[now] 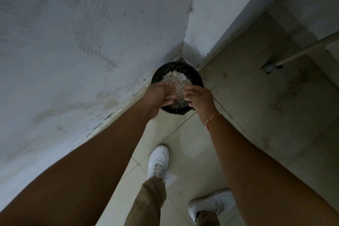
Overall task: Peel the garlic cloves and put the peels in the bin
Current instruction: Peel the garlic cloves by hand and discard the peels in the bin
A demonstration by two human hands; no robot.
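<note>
Garlic peels (176, 79) lie heaped in a black bin (199, 79) that stands on the tiled floor (247, 97) in the corner where two pale walls (73, 42) meet. Both hands hang just over its rim, the left hand (159, 95) and right hand (199, 97) with fingers curled inward; whether either grip holds peels I cannot tell, as motion blurs them. White shoes (158, 161) stand below.

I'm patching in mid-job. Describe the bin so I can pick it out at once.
Find where the two pale walls meet the tiled floor. The bin stands in that corner, under both hands. It is the only round black container, holding a pale heap of garlic peels.
</note>
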